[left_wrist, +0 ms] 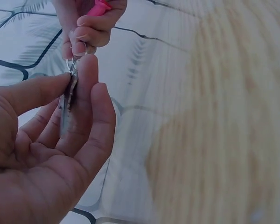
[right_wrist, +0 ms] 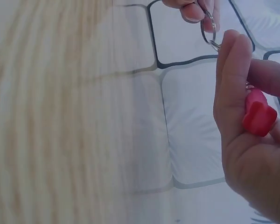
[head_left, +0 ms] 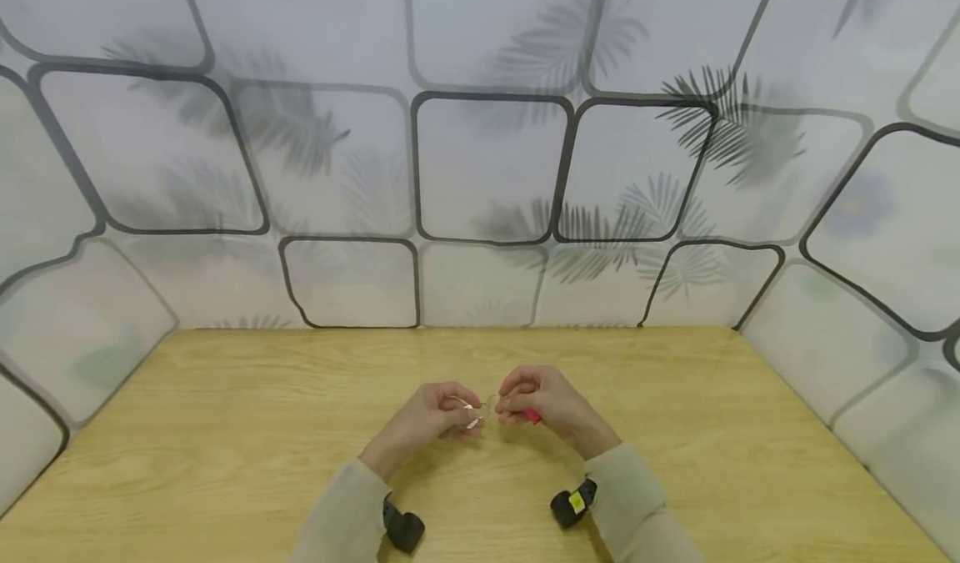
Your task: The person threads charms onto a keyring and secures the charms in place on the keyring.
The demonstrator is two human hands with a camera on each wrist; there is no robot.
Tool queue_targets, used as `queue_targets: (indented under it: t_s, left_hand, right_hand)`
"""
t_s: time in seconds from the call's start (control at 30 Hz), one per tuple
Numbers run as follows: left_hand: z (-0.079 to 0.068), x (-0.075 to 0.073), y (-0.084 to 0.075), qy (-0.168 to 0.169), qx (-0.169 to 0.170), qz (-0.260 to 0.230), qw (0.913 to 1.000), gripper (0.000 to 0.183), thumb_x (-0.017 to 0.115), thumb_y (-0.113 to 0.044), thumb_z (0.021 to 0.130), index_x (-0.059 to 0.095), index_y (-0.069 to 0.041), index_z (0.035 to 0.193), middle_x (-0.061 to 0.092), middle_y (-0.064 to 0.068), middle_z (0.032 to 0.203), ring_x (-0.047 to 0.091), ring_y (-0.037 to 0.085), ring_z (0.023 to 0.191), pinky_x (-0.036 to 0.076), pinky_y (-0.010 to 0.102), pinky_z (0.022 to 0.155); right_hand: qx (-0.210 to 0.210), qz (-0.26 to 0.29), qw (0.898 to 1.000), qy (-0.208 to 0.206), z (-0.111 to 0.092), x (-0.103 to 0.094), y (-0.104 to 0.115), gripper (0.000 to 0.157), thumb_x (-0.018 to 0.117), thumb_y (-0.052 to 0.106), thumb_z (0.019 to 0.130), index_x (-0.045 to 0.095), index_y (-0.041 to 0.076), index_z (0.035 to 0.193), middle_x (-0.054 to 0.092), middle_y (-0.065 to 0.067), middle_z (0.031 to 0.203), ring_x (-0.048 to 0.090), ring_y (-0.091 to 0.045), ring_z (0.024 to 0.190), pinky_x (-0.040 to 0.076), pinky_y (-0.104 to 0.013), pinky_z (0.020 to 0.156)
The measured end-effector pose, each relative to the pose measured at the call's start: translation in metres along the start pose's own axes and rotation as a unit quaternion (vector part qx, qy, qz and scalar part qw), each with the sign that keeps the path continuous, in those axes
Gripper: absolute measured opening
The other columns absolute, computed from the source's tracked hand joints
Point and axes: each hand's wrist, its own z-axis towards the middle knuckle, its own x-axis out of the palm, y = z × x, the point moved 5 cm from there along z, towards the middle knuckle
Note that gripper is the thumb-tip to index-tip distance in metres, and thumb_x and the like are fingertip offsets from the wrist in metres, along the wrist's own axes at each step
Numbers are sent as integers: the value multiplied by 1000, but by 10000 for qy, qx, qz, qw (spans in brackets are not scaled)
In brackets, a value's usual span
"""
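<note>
My left hand (head_left: 431, 419) pinches a silver key (left_wrist: 65, 112) between thumb and fingertips, with its blade pointing down toward the palm in the left wrist view. A thin metal key ring (right_wrist: 209, 29) spans the small gap between the two hands. Thumb and fingers of my right hand (head_left: 553, 403) pinch the short chain of a pink-red keychain charm (right_wrist: 260, 119) close beside the ring. The charm lies against that hand's palm side, and most of its chain is hidden by the fingers. Both hands are held over the table's middle.
A light wood-grain table (head_left: 247, 429) spreads out below the hands. Patterned curtains (head_left: 487, 171) with dark outlines and leaf prints stand along its back and sides. Each wrist wears a black camera, the left one (head_left: 405, 531) and the right one (head_left: 573, 505).
</note>
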Motion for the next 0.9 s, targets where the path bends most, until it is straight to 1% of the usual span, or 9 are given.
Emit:
queue_targets:
  t_s: [0.1, 0.2, 0.33, 0.4, 0.5, 0.63, 0.73, 0.8, 0.9]
  left_hand:
    - [-1, 0, 2, -134, -118, 21, 9998, 15, 58, 2, 97, 61, 11, 107, 74, 18, 90, 73, 23, 83, 55, 26, 67]
    - [-1, 1, 2, -184, -150, 103, 9997, 15, 55, 2, 96, 61, 11, 106, 74, 13, 87, 71, 17, 79, 50, 23, 64]
    - [0, 1, 0, -178, -157, 267, 9994, 14, 54, 2, 96, 61, 10, 105, 73, 11, 85, 71, 18, 78, 51, 24, 64]
    - [0, 2, -1, -106, -200, 360, 9991, 12, 54, 2, 96, 62, 7, 103, 72, 9, 83, 71, 19, 79, 47, 23, 61]
    - [0, 5, -2, 40, -185, 480, 9987, 10, 55, 4, 96, 63, 4, 101, 71, 8, 80, 70, 19, 78, 40, 22, 58]
    - [-1, 7, -4, 101, -78, 579, 9982, 10, 54, 4, 96, 63, 5, 101, 69, 8, 77, 66, 16, 74, 40, 22, 58]
    - [-1, 5, -5, 50, -36, 659, 9978, 11, 54, 4, 96, 63, 7, 102, 69, 8, 76, 64, 15, 72, 40, 22, 58]
    - [-2, 3, -7, 15, -25, 669, 9978, 11, 55, 4, 96, 63, 7, 103, 70, 11, 78, 66, 16, 73, 40, 21, 58]
    - [-2, -1, -10, -29, -4, 615, 9981, 11, 54, 5, 97, 62, 8, 104, 71, 14, 82, 71, 22, 80, 41, 21, 58]
  right_hand:
    - [-37, 260, 9996, -48, 0, 1, -2, 8, 61, -13, 91, 57, -16, 98, 70, -8, 80, 70, -13, 73, 59, -25, 71]
    - [-103, 460, 9988, -91, 1, 2, -3, 6, 59, -15, 92, 61, -9, 94, 69, -8, 80, 70, -12, 72, 59, -25, 72]
    - [-228, 636, 9976, -167, 4, 3, -2, 18, 54, -17, 93, 63, -2, 91, 68, -7, 80, 70, -11, 71, 59, -24, 71]
    - [-239, 728, 9969, -190, 5, 4, -2, 20, 53, -17, 93, 63, -1, 90, 69, -7, 80, 70, -11, 72, 59, -24, 71]
    - [-277, 799, 9962, -187, 6, 6, -3, 17, 54, -17, 93, 63, -2, 92, 69, -6, 80, 71, -12, 73, 59, -24, 71]
    - [-305, 585, 9976, -228, 6, 6, -4, 8, 56, -14, 93, 59, -14, 100, 70, -5, 80, 69, -11, 72, 58, -22, 68]
    - [-221, 309, 9990, -242, 5, 5, -6, 16, 58, -11, 93, 57, -20, 106, 69, -4, 80, 65, -9, 69, 54, -20, 63]
    - [-119, 146, 9996, -191, 5, 4, -8, 18, 58, -10, 93, 58, -20, 108, 68, -4, 81, 62, -9, 67, 50, -19, 59]
    - [70, -87, 9998, -137, 4, 3, -8, 15, 58, -8, 93, 62, -16, 105, 66, -5, 81, 58, -8, 65, 45, -17, 55]
